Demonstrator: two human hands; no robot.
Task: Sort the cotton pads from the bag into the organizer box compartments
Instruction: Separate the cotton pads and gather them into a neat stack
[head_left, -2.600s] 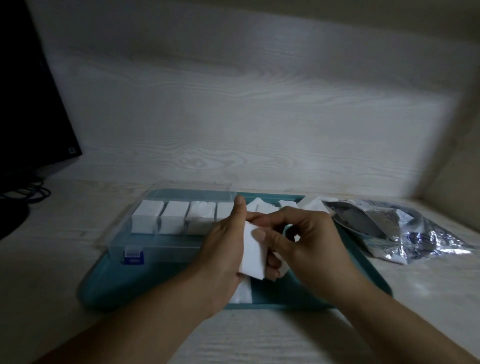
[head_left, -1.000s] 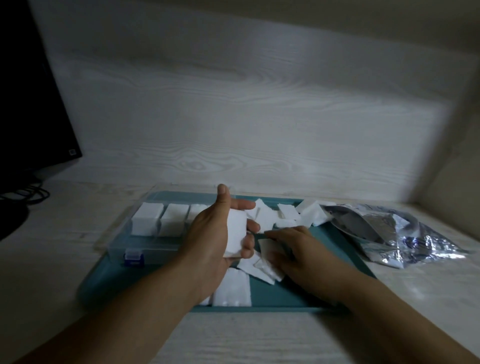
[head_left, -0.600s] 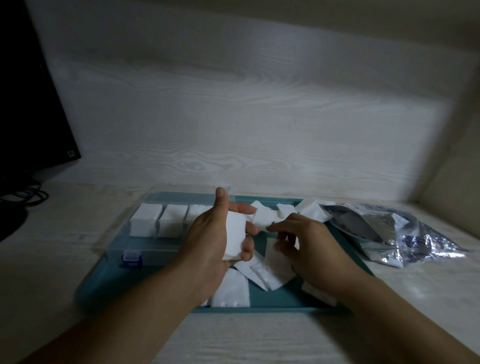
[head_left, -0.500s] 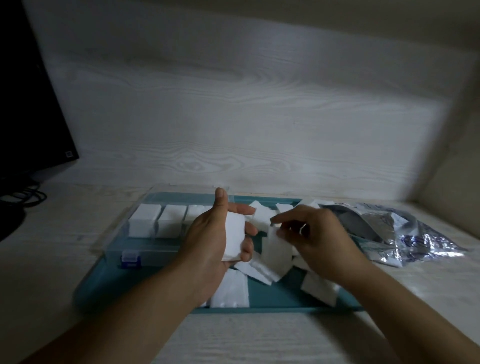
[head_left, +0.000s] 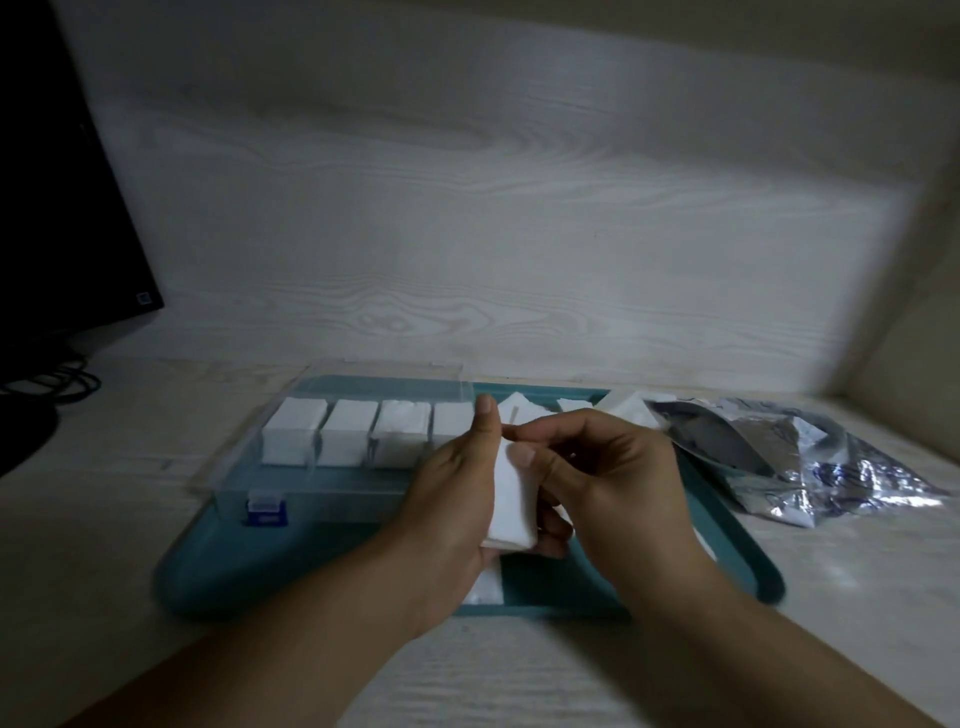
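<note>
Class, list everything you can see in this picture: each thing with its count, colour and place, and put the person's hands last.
Tray: one, teal, on the table in front of the person.
Organizer box: one, clear with a blue latch, on the tray's left half.
Filled compartments: four in view, white pad stacks, in a row in the box.
Loose cotton pads: several, white, on the tray behind and under the hands.
Bag: one, silver foil, on the table right of the tray.
Monitor: one, black, far left, with cables.
Pad stack: one, white, held in both hands.
Left hand: grips the stack.
Right hand: pinches the stack's top.
</note>
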